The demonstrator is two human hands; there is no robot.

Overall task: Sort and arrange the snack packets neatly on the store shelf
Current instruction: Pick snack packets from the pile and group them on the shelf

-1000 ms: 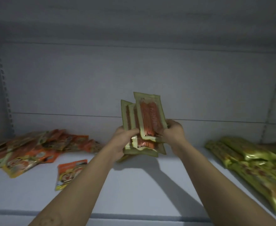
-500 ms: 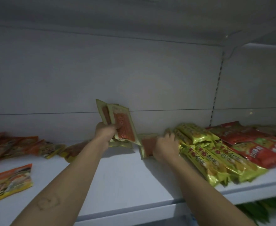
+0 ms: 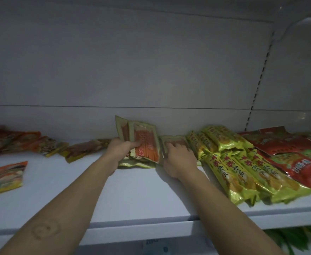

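Observation:
My left hand (image 3: pixel 120 149) grips a small stack of green-edged packets with orange sausage sticks (image 3: pixel 144 140), held upright near the back of the white shelf (image 3: pixel 136 196). To its right, my right hand (image 3: pixel 178 159) lies with fingers spread flat on another such packet (image 3: pixel 174 139) lying on the shelf, beside the pile of long yellow-green packets (image 3: pixel 242 170). One more green packet (image 3: pixel 136 163) lies flat under the held stack.
Red packets (image 3: pixel 287 150) lie at the far right. Orange packets (image 3: pixel 18 140) are strewn along the back left, one more orange packet (image 3: pixel 4 177) sits apart at the left front, and a brownish packet (image 3: pixel 84 148) lies behind my left arm. Green packets (image 3: pixel 288 238) show on the shelf below.
Both hands held the stack at first. My right hand then took a packet off and laid it flat beside the yellow-green pile, while my left hand lowered the stack toward the shelf.

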